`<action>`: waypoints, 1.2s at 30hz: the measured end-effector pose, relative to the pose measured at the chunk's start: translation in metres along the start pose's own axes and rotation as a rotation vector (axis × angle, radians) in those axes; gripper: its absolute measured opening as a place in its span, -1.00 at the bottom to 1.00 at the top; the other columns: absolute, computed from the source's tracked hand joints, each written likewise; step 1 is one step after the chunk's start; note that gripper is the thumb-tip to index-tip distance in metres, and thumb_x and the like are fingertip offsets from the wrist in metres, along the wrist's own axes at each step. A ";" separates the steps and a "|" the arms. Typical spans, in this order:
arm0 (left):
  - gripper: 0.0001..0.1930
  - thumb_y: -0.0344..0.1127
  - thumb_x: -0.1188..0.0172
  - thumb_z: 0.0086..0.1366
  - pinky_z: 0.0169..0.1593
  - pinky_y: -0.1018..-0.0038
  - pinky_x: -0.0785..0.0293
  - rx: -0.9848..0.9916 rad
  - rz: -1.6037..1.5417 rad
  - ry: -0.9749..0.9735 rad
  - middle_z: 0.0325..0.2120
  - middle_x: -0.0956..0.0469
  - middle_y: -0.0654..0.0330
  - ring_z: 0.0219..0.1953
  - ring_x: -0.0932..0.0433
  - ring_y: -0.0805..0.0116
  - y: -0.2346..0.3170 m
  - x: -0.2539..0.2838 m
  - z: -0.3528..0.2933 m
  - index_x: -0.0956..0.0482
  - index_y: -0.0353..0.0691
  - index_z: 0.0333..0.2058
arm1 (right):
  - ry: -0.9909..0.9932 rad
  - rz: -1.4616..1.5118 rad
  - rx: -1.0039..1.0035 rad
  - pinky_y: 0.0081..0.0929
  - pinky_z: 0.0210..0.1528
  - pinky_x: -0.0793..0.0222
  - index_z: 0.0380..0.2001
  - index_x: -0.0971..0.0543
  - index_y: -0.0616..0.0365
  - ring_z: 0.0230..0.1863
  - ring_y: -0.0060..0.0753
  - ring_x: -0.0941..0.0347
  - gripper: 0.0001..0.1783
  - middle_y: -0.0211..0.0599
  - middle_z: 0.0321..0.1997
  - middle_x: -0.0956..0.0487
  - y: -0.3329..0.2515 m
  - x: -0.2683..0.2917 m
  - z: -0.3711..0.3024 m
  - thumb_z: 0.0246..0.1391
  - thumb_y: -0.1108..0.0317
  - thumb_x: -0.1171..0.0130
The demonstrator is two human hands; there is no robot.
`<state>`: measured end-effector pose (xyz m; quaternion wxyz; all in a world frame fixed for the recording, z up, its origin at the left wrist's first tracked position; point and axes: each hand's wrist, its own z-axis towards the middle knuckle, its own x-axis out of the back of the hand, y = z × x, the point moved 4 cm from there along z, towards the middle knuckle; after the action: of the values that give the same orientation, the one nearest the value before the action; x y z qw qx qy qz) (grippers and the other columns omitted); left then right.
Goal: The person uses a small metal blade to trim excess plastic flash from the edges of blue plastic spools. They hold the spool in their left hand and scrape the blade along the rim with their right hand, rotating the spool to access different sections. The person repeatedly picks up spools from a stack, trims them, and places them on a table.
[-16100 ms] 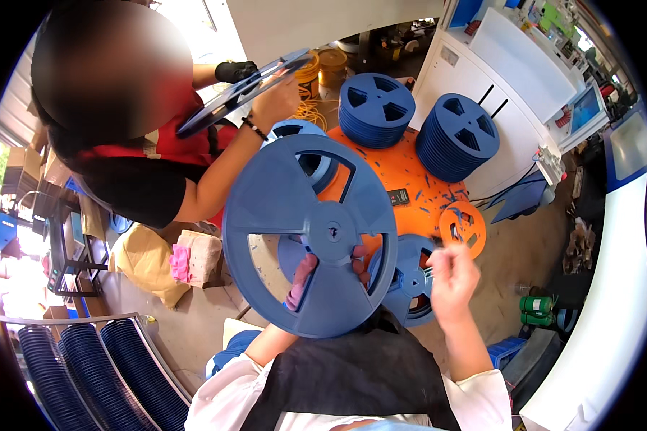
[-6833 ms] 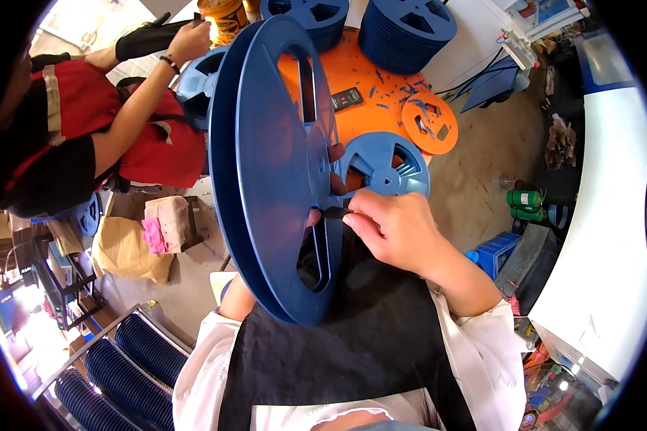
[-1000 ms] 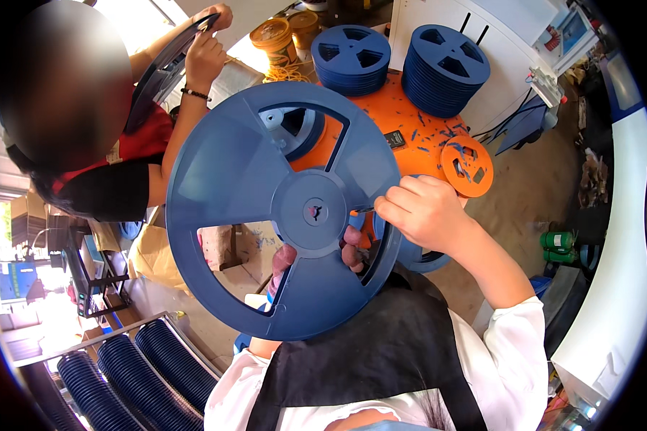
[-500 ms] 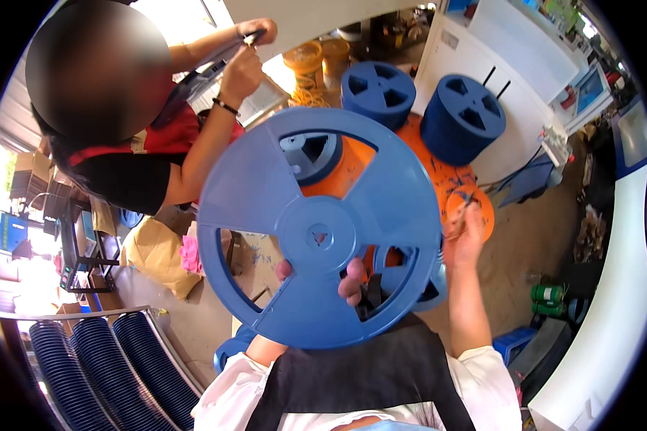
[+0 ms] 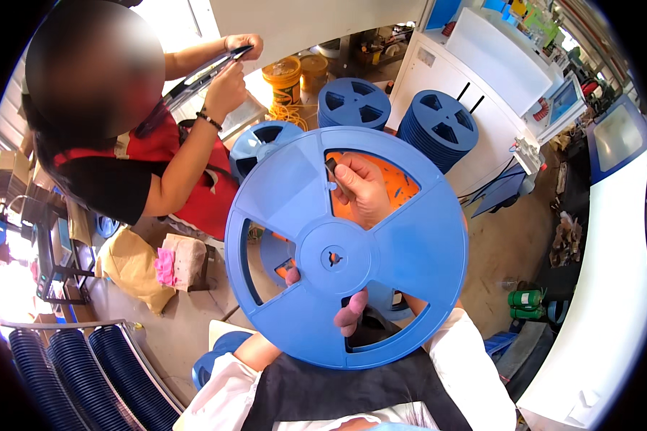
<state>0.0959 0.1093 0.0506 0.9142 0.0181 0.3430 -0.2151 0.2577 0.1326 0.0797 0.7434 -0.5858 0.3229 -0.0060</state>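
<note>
A large blue plastic reel [image 5: 424, 237], with wide window cutouts and a small centre hole, faces me in front of my apron. My left hand [image 5: 349, 314] holds it from behind. Its fingers curl through the lower right window and another digit shows at the left window; the palm is hidden. Through the upper window my right hand [image 5: 363, 188] shows, closed on a small dark tool [image 5: 331, 167] at that window's left edge. The tool's working end is too small to make out. A small blue scrap [image 5: 331, 186] shows at the same edge.
Blue reel stacks [image 5: 354, 100] [image 5: 438, 126] stand beyond, by a white machine cabinet [image 5: 402, 79]. A co-worker [image 5: 122, 172] at the left handles a dark strip. A rack of dark reels [image 5: 101, 373] is at lower left, a yellow sack [image 5: 133, 266] behind it.
My right hand has moved left from beside the reel to behind its upper window, with the small dark tool. The reel sits slightly lower and further right in view, still in my left hand.
</note>
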 end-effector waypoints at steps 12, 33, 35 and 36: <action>-0.13 0.09 -0.25 0.36 0.16 0.00 -0.51 -0.048 -0.026 -0.024 0.19 -0.27 -0.42 0.08 -0.51 -0.09 -0.007 0.001 -0.004 -0.05 -0.27 0.41 | -0.311 -0.117 -0.052 -0.70 -0.54 -0.15 -0.39 -0.52 0.11 -0.59 -0.72 -0.26 -0.78 -0.50 -0.58 -0.43 0.017 0.012 -0.025 0.32 0.26 -0.22; -0.13 0.21 -0.19 0.35 -0.01 0.16 -0.58 -0.151 -0.073 0.158 0.06 -0.39 -0.27 -0.09 -0.54 -0.07 0.011 0.008 0.002 -0.08 -0.21 0.40 | 0.390 0.094 -0.063 -0.63 -0.44 -0.22 -0.36 -0.48 0.03 -0.50 -0.67 -0.29 -0.78 -0.57 -0.48 -0.45 0.071 0.131 -0.128 0.34 0.18 -0.15; -0.14 0.21 -0.14 0.37 0.05 0.13 -0.58 -0.184 -0.099 0.204 0.10 -0.35 -0.28 -0.03 -0.51 -0.13 0.017 0.014 -0.001 -0.04 -0.17 0.43 | 0.586 0.089 -0.090 -0.62 -0.44 -0.22 -0.35 -0.48 0.01 -0.50 -0.66 -0.29 -0.78 -0.57 -0.47 -0.44 0.081 0.179 -0.177 0.35 0.16 -0.13; -0.14 0.22 -0.12 0.38 0.06 0.10 -0.58 -0.207 -0.108 0.243 0.11 -0.33 -0.28 -0.02 -0.50 -0.14 0.019 0.014 0.000 -0.03 -0.14 0.44 | 0.678 0.088 -0.107 -0.61 -0.44 -0.22 -0.35 -0.48 0.01 -0.50 -0.65 -0.29 -0.78 -0.57 -0.47 -0.44 0.084 0.201 -0.204 0.35 0.16 -0.13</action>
<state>0.1136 0.1214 0.0395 0.8500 -0.0687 0.4720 -0.2237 0.2863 -0.0954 -0.1105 0.5617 -0.5740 0.5763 -0.1511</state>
